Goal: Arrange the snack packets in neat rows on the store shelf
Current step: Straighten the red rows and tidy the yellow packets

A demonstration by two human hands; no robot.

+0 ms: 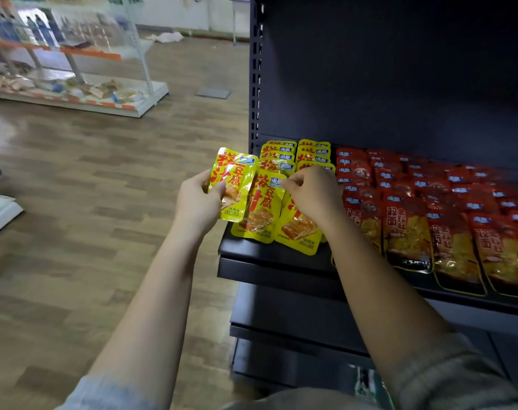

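Left hand (197, 199) grips a yellow packet (232, 182) off the shelf (269, 255) edge, right hand (314, 192) pinches a shelved yellow packet (262, 208), red packets (429, 214) crowding just beside.

Dark shelf (269, 255) bears packets (405, 232).

Yellow snack packets (293, 161) in two overlapping rows, red packets (429, 208) beside, perhaps five rows.

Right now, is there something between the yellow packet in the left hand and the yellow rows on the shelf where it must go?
Yes. The right hand lies over the front yellow packets, pinching one's top edge. The left hand holds its yellow packet just left of them, off the dark shelf.
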